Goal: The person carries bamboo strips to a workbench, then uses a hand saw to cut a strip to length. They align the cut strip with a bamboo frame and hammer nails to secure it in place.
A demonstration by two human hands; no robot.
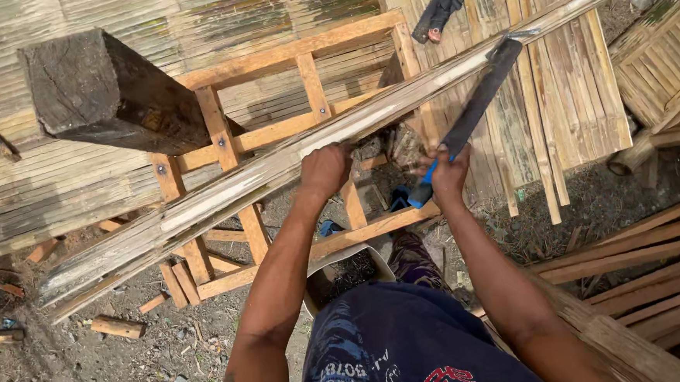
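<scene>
We recorded one long split bamboo pole (277, 167), pale and weathered, its long axis running from the near left, low over the dirt ground (132, 365), up to the far right, where it passed out of view over a stack of flattened bamboo slats (560, 94). It lay across one wooden frame (303, 84) of orange-brown battens, which carried it as the surface.

Hands: two, both the person's own. The left hand (325, 171) was closed over the pole about midway along its length, knuckles up. The right hand (448, 175) was closed around the blue handle of one long dark blade (476, 102). That blade pointed away and to the right, its far end meeting the pole's edge; its long axis stood steeper than the pole's, crossing it at a narrow angle.

Other items counted:
- one heavy dark timber block (110, 91), squared, at the far left, resting above the frame's left end;
- one second dark tool with a reddish tip (440, 7), lying on the slats at the far edge;
- one short round wooden offcut (118, 327) on the ground at the near left;
- several long bamboo strips (639, 268) piled at the near right, number not clear;
- one woven bamboo panel (662, 54) at the far right.

The person wore dark blue printed shorts (402, 343).
</scene>
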